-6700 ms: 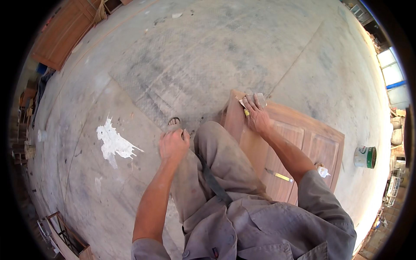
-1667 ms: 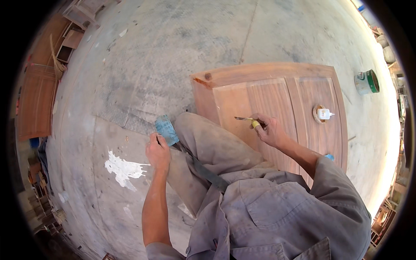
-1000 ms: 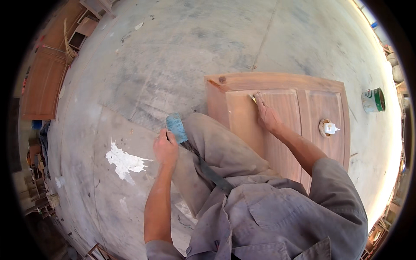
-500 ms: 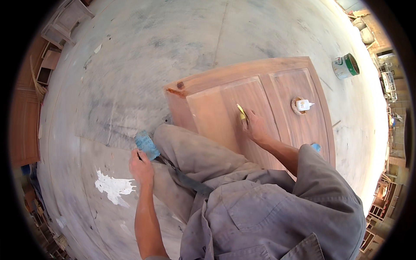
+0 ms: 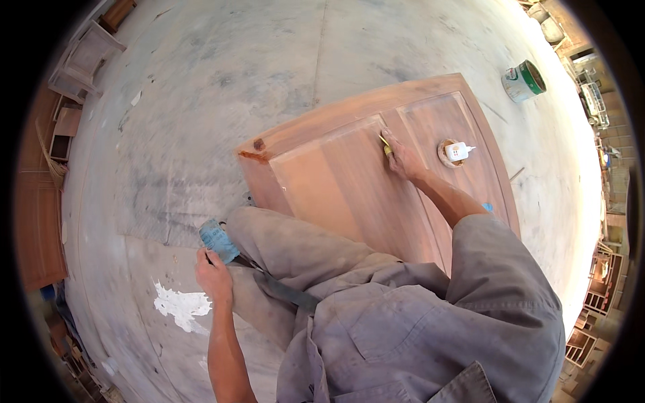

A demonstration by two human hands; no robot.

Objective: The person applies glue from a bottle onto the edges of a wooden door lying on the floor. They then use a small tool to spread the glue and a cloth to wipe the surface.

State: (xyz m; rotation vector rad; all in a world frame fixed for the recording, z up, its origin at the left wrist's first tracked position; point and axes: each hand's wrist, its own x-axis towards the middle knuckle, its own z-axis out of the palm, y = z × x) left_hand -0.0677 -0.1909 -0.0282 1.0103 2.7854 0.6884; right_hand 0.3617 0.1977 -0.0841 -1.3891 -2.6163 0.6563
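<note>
A wooden panel door (image 5: 336, 161) with a curved far edge lies in front of me, pale orange and brown, with a dark reddish patch (image 5: 254, 156) at its left corner. My right hand (image 5: 403, 158) rests on it near the upper end of a recessed panel, closed around a small yellow piece (image 5: 386, 146), which looks like folded sandpaper. Beside my left knee, my left hand (image 5: 215, 275) is closed at the edge of a crumpled blue sheet (image 5: 218, 240) with dark print, seemingly sandpaper. Its fingertips are partly hidden.
A white squeeze bottle (image 5: 457, 152) lies in a round brown lid or dish (image 5: 445, 161) on the door. Close to my right elbow is another blue piece (image 5: 488, 207). A green-rimmed bucket (image 5: 524, 81) stands beyond; white paint (image 5: 181, 307) marks the floor at left. Furniture lines both sides.
My right hand has slid away from me across the door, toward the recessed panel's far end, with the yellow piece. My left hand stays by the blue sheet. The whole view has shifted slightly.
</note>
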